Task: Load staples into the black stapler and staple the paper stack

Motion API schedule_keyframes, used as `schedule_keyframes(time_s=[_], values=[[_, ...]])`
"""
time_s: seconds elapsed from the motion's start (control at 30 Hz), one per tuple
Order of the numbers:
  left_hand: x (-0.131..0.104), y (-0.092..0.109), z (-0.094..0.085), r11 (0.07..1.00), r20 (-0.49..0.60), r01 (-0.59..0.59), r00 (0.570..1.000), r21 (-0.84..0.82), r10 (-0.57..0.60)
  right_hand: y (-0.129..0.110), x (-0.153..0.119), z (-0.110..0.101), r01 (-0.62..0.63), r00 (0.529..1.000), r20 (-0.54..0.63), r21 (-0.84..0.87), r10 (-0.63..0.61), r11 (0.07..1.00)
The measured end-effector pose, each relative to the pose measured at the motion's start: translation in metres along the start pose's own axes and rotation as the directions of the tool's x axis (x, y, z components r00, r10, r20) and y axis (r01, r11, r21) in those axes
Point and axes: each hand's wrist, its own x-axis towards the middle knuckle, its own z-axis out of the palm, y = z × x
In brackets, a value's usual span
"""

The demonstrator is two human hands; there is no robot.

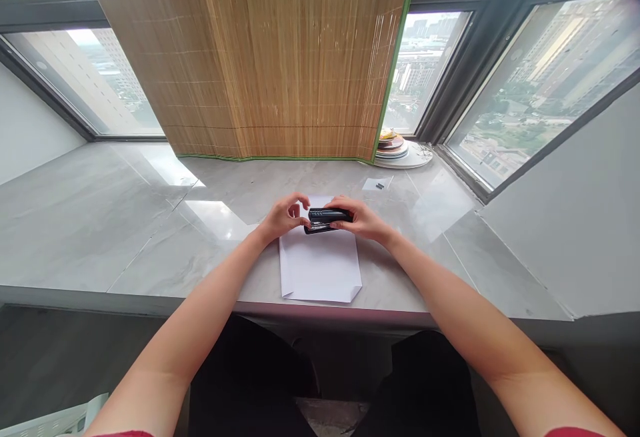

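A black stapler (pixel 323 216) is held level above the upper part of a stack of white paper (pixel 320 267), its top arm raised a little from its base at the left end. My right hand (pixel 361 218) grips the stapler's right end between thumb and fingers. At the stapler's left end is my left hand (pixel 287 216), its fingers curled and apart, with the thumb at the lower jaw. The paper lies near the front edge of the grey stone sill, its lower right corner bent. Staple strips (pixel 380 186) rest on a small white slip (pixel 371 184) behind the right hand.
Stacked plates (pixel 404 156) stand at the back right of the sill (pixel 150 250), by the window corner. A bamboo blind (pixel 300 57) hangs down at the back to the sill. White walls flank both sides.
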Motion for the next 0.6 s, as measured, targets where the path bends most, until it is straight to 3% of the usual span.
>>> schedule_keyframes(time_s=[0.2,0.27,0.33,0.4,0.47,0.53,0.57,0.6], values=[[0.004,-0.008,-0.013,0.998,-0.074,0.024,0.997,-0.055,-0.028,0.006,-0.001,0.006,-0.063,0.997,-0.049,0.015,0.063,0.998],[0.007,-0.013,-0.024,0.99,-0.167,0.021,0.985,-0.14,-0.044,0.008,0.0,0.011,-0.069,0.997,-0.041,0.009,0.069,0.998],[0.008,-0.018,-0.036,0.964,-0.34,-0.001,0.936,-0.267,-0.093,0.008,0.001,0.018,-0.055,0.998,0.008,-0.035,0.055,0.998],[0.009,-0.021,-0.047,0.903,-0.477,-0.05,0.861,-0.427,-0.178,0.005,0.003,0.02,-0.038,0.996,0.072,-0.074,0.043,0.997],[0.007,-0.022,-0.055,0.805,-0.493,-0.095,0.83,-0.585,-0.26,0.003,0.004,0.015,-0.04,0.996,0.078,-0.078,0.046,0.996],[0.005,-0.021,-0.059,0.714,-0.473,-0.126,0.824,-0.688,-0.312,0.008,0.002,-0.001,-0.092,0.993,-0.077,-0.057,0.088,0.994],[0.005,-0.021,-0.06,0.684,-0.469,-0.136,0.819,-0.717,-0.329,0.014,-0.001,-0.012,-0.142,0.967,-0.218,-0.044,0.13,0.989],[0.004,-0.021,-0.06,0.664,-0.47,-0.144,0.813,-0.734,-0.343,0.023,-0.004,-0.025,-0.207,0.906,-0.381,-0.023,0.183,0.978]])
